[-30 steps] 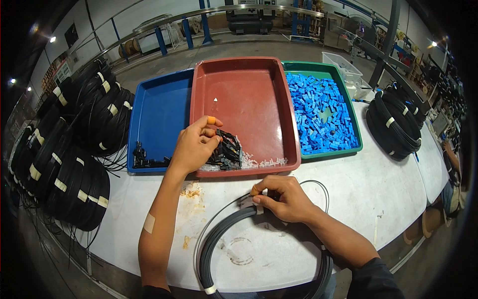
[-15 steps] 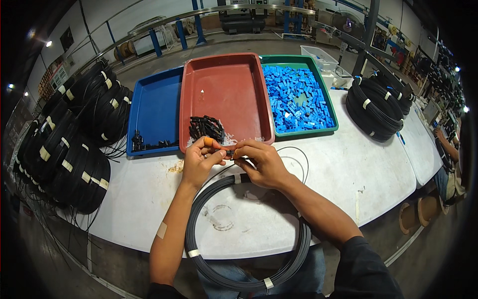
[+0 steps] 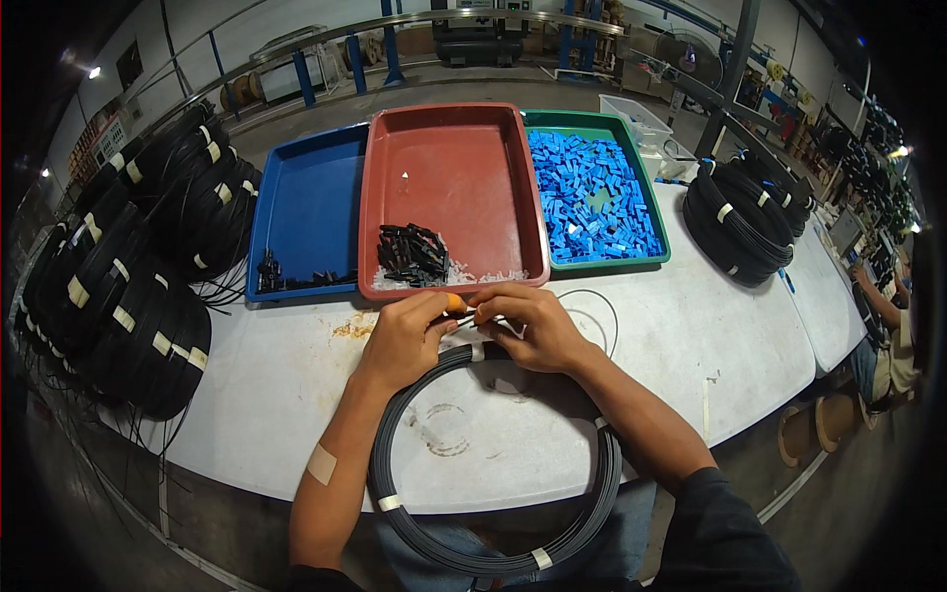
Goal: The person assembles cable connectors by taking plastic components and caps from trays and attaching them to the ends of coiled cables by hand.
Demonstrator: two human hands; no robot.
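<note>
Pinch cable [image 3: 616,326], centre, in closed fingers of right hand [image 3: 538,331]; see coil [image 3: 383,449] below, already banded; cannot tell grip of left hand [image 3: 406,331], nor end completion.

Cable coil [image 3: 381,454] bottom center's black with off-white tape bands [image 3: 390,503]; up top there's a blue tray [image 3: 308,222], brick-red tray [image 3: 454,187], green tray [image 3: 607,263], bright blue plastic pieces [image 3: 567,192].

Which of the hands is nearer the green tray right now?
Right. The right hand is close in front of the green tray's near left corner; the left hand is farther left, in front of the red tray.
</note>
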